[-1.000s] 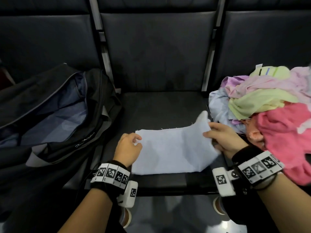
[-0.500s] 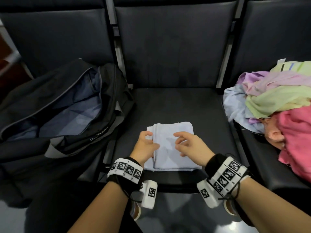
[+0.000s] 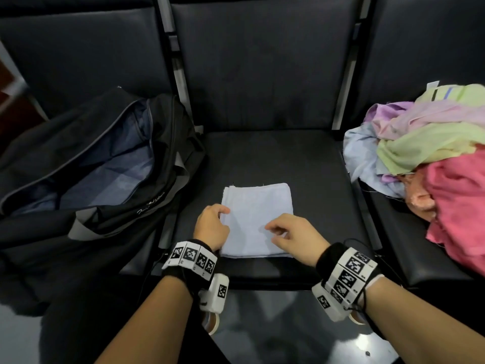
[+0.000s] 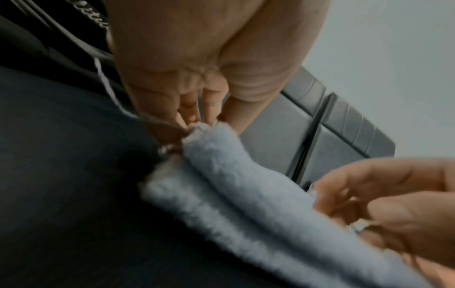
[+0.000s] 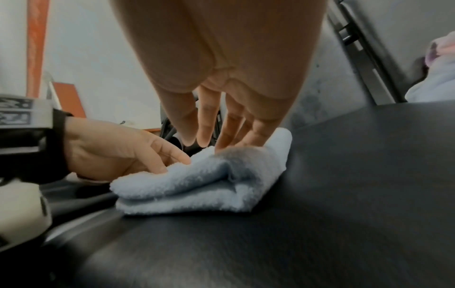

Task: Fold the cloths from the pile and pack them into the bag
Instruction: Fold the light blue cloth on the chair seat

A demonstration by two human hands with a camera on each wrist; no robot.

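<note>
A light blue cloth (image 3: 258,206) lies folded into a small square on the middle black seat (image 3: 320,185). My left hand (image 3: 213,224) sits at its left edge, curled fingertips pinching the folded layers (image 4: 234,185). My right hand (image 3: 290,232) hovers over the near right part, and its nearly straight fingers (image 5: 209,126) touch the top of the cloth (image 5: 209,181). The black bag (image 3: 162,164) stands unzipped on the left seat, its blue lining showing. The pile of cloths (image 3: 433,153), pink, green, lilac and pale blue, is heaped on the right seat.
Seat backs rise behind all three seats. Metal bars separate the seats. The bag's open flap hangs toward the middle seat's left edge. Dark floor shows below the seat's front edge, near my wrists.
The cloth went from spread out with its right end lifted to a compact folded square. My right hand let go of the end and now touches the top; the left stays at the left edge.
</note>
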